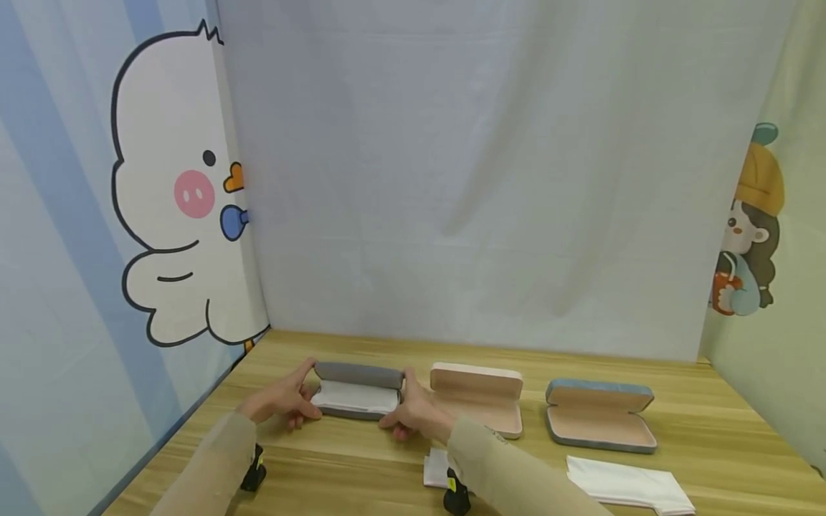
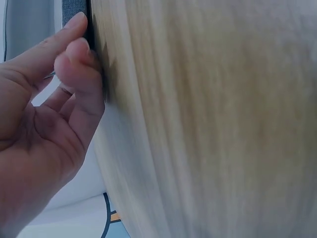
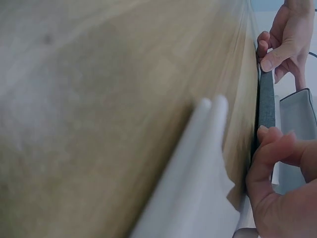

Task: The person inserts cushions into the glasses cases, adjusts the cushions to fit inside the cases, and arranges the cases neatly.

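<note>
A grey glasses case lies with its lid raised on the table, and a folded white cloth is inside it. At its left end my left hand grips it, thumb at the front edge and a finger up by the lid. My right hand grips the other end in much the same way. In the right wrist view both hands meet the case's dark front side. The left wrist view shows the left thumb on a corner of the case.
Right of the hands stand a cream glasses case and a blue glasses case, both with lids up. Nearer me lie a white cloth, partly behind the right wrist, and another folded white cloth. A grey curtain hangs behind the table.
</note>
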`<state>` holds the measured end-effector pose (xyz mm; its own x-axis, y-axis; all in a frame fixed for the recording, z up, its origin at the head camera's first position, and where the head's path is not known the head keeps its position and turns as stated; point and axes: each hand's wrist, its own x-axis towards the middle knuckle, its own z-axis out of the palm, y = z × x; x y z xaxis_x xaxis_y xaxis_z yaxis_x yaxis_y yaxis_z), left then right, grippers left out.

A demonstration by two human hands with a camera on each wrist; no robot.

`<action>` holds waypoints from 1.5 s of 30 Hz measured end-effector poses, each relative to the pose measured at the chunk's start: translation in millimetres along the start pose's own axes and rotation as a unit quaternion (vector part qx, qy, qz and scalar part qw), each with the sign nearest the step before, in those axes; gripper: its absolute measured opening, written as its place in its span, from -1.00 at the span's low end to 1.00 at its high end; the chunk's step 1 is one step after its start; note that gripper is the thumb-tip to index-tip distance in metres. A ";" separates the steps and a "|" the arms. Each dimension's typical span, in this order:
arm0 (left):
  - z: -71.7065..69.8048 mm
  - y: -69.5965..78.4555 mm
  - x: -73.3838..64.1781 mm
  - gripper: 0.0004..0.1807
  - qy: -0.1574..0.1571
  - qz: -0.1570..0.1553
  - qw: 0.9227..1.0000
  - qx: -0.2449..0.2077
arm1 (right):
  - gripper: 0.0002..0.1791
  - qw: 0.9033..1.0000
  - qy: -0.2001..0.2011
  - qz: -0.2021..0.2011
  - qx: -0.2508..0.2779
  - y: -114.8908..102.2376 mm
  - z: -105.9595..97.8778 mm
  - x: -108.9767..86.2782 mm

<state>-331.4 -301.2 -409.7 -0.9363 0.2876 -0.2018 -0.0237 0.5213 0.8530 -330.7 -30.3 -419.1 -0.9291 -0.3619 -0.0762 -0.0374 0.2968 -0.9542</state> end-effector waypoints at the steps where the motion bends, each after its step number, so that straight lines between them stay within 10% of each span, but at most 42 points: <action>1: 0.3 -0.2 -0.5 0.25 -0.001 -0.005 1.000 -0.004 | -0.14 1.000 0.002 0.000 0.002 0.3 0.5 0.0; 45: -1.5 -10.8 -2.1 -0.26 -0.062 0.054 0.995 -0.050 | -0.14 0.999 0.011 -0.033 0.013 8.4 8.0 -6.6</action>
<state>-329.7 -308.6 -417.8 -0.8848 0.4379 -0.1594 0.0340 0.4018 0.9151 -321.9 -32.5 -428.9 -0.9331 -0.3596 -0.0059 -0.0898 0.2487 -0.9644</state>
